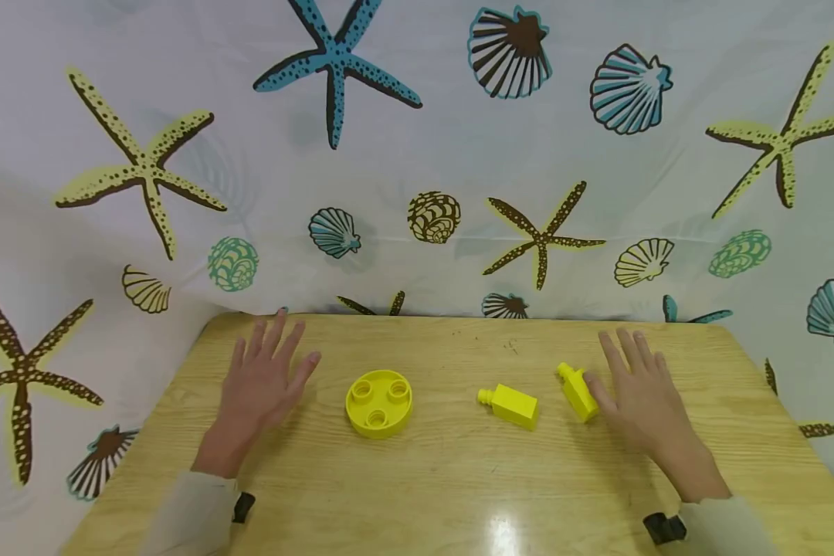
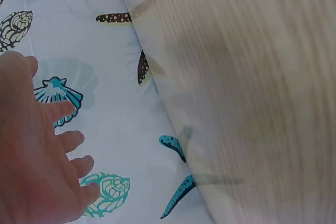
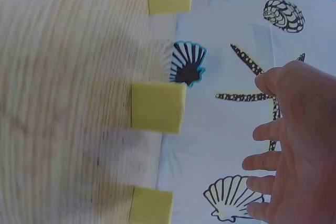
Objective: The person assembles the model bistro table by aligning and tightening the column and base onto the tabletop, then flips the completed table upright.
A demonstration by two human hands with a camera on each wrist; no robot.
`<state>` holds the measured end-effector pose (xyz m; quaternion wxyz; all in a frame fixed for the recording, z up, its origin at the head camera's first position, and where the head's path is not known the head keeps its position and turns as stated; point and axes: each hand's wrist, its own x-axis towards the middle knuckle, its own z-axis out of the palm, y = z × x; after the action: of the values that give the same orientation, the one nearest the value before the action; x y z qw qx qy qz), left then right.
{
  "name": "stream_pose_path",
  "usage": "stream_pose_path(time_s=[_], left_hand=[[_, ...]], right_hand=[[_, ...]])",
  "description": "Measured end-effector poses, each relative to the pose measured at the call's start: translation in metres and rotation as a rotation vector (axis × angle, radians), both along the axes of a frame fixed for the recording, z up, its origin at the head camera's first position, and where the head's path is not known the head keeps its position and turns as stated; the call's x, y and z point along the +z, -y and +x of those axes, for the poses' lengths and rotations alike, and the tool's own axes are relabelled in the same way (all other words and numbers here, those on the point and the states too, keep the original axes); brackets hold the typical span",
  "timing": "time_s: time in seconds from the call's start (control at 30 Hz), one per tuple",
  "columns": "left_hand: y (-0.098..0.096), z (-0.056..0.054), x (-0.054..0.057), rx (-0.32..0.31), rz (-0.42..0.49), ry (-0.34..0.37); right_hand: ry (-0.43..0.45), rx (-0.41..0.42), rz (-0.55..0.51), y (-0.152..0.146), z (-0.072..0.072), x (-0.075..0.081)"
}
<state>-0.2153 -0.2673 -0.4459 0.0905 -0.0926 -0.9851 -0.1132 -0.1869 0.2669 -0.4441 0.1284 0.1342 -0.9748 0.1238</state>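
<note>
A round yellow base (image 1: 378,425) with three raised ring sockets lies on the wooden table, left of centre. Two yellow square pegs (image 1: 517,407), each with a round knobbed end, lie on their sides to its right. Three yellow block ends (image 3: 157,107) show in the right wrist view; the third piece is hidden by my right hand in the head view. My left hand (image 1: 257,386) is held left of the base, fingers spread, holding nothing. Over the right side my right hand (image 1: 642,401) has its fingers extended, its thumb overlapping the nearer peg (image 1: 579,394) in the head view.
The light wooden table (image 1: 431,494) has rounded back corners. White cloth (image 1: 417,154) printed with starfish and shells hangs behind and along both sides. Dark straps (image 1: 663,528) show at the wrists.
</note>
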Motion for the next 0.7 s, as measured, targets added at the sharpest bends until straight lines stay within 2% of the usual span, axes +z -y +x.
stream_pose_path(time_s=[0.1,0.33,0.53,0.7], left_hand=[[-0.008,0.005,-0.003,-0.004,0.027,0.016],[-0.038,0.016,-0.011,-0.013,0.117,-0.031],[-0.062,0.026,-0.02,-0.027,0.226,0.03],[-0.079,0.033,-0.026,-0.03,0.327,0.1]], right_hand=[[0.01,0.017,-0.027,0.01,0.004,0.001],[0.013,0.069,-0.105,0.034,0.008,-0.004],[0.043,0.122,-0.205,0.056,0.009,-0.011],[0.118,0.156,-0.274,0.073,0.009,-0.016]])
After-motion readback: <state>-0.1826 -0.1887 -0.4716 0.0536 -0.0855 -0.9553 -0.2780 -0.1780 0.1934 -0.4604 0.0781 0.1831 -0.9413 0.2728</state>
